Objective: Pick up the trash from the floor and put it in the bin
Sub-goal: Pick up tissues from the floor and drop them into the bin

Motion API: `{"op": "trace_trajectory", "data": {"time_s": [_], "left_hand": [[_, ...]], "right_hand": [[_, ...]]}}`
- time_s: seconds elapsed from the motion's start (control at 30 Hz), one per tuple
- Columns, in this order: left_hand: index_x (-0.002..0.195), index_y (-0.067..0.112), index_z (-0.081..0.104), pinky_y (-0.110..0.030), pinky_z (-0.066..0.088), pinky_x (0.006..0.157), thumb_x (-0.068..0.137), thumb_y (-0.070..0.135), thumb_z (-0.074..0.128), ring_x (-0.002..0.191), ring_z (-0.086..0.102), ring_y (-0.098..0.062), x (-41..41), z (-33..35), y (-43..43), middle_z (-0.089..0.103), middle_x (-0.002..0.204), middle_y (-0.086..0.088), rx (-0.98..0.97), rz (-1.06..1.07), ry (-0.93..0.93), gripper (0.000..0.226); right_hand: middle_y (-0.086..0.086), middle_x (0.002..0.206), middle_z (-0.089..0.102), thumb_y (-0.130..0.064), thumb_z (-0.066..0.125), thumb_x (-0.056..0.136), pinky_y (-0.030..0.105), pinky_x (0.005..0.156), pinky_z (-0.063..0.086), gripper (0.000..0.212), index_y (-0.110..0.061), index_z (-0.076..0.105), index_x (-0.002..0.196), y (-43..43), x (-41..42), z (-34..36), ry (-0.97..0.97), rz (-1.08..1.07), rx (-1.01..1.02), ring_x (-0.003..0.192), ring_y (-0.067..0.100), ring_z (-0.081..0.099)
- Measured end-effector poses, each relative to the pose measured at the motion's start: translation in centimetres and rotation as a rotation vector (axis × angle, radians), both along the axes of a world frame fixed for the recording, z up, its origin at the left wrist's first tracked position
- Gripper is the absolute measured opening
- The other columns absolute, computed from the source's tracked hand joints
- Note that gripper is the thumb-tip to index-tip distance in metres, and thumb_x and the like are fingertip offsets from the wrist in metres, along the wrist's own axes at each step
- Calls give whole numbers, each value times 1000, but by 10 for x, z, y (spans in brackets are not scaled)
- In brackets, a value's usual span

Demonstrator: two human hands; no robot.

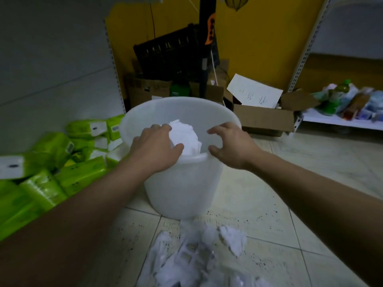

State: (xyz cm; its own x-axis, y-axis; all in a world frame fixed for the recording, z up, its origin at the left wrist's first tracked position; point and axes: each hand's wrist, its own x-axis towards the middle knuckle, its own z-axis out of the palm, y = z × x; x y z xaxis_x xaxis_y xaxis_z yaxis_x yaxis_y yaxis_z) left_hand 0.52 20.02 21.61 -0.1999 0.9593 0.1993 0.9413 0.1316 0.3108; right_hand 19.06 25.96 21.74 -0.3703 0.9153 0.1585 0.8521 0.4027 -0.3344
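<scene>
**Paper wad held over the bin, more litter on the tiles**

Far left, a heap of green tissue packs (51, 162) sprawls across the floor against the grey wall. Moving in, the left hand (154, 149) reaches over the near rim of the bin, fingers and thumb curled round a wad of white paper (186, 135). The wad sits inside the mouth of the bin, just above the rim, and it is gripped, not let go. The bin (182, 187) itself is a translucent white plastic bucket standing upright on the tiled floor (310, 166), dead centre.

Below it, right at the foot of the bin, lies a pile of white trash (186, 264): crumpled paper and wrappers, blurred at the bottom edge. One crumpled piece (233, 238) sits at the pile's right side.

Next across, the right hand (230, 145) hovers at the bin's right rim, fingers bent and spread wide from the thumb, holding nothing. Whether the thumb touches the rim, I cannot tell.

Behind the bin, a black crate (172, 54) leans on cardboard boxes (263, 119), with a white sheet (255, 93) propped in one. Far right, a low white shelf (323, 118) carries coloured packets.
</scene>
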Motion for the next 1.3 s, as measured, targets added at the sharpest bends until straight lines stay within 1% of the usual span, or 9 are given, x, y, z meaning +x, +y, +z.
{"op": "trace_trajectory", "data": {"time_s": [0.07,0.2,0.33,0.43,0.63,0.87,1.07,1.2,1.3], "left_hand": [[131,20,47,-44,37,98,86,47,53,119,45,-29,7,-5,-9,51,133,-7,136,-55,91,53],[108,18,61,-43,39,85,83,37,53,100,52,-30,34,-26,-27,62,108,-9,395,-415,254,33],[93,15,68,-41,43,80,84,33,53,89,59,-28,57,-74,-41,67,94,-7,309,-789,381,25],[95,15,67,-40,46,80,85,33,51,86,59,-26,67,-122,-53,67,94,-7,130,-875,473,26],[123,25,52,-35,48,84,87,45,52,103,55,-21,68,-211,-55,57,122,-3,-387,-450,160,42],[118,27,56,-38,45,92,81,41,53,112,49,-24,71,-283,-69,53,128,-4,-735,-252,-8,39],[112,21,63,-39,45,90,82,31,60,106,53,-24,78,-296,-78,57,119,-8,-598,-63,-84,32],[84,24,64,-38,48,83,81,21,64,85,59,-18,80,-284,-76,63,93,1,-474,-47,-196,5],[72,27,56,-26,49,67,80,10,65,72,57,-13,75,-265,-72,59,78,5,-435,-122,-357,22]], "right_hand": [[3,143,44,-37,66,85,44,98,48,54,-30,48,135,-1,18,1,-7,-17,26,119,23,52],[9,131,51,-33,64,88,34,81,42,42,-20,53,126,6,71,3,16,-120,79,101,19,49],[12,143,44,-35,66,86,41,99,40,49,-22,51,131,-13,125,-58,-152,-134,-86,124,28,47],[14,146,40,-36,66,87,44,107,37,52,-24,50,134,-30,148,-121,-182,-150,-260,130,30,43],[12,142,49,-36,65,86,44,105,40,51,-25,53,134,-50,144,-222,-158,-42,-529,127,29,46],[17,130,51,-37,51,91,42,98,43,48,-22,49,136,-62,134,-290,-348,23,-633,114,33,49],[12,123,56,-36,50,91,47,92,47,38,-16,60,121,-65,131,-302,-342,39,-546,110,31,50],[10,116,58,-32,51,91,45,87,51,31,-16,64,114,-65,130,-295,-342,60,-576,101,27,54],[3,96,65,-21,51,93,39,74,56,22,-14,67,106,-68,129,-283,-221,45,-589,82,21,62]]}}
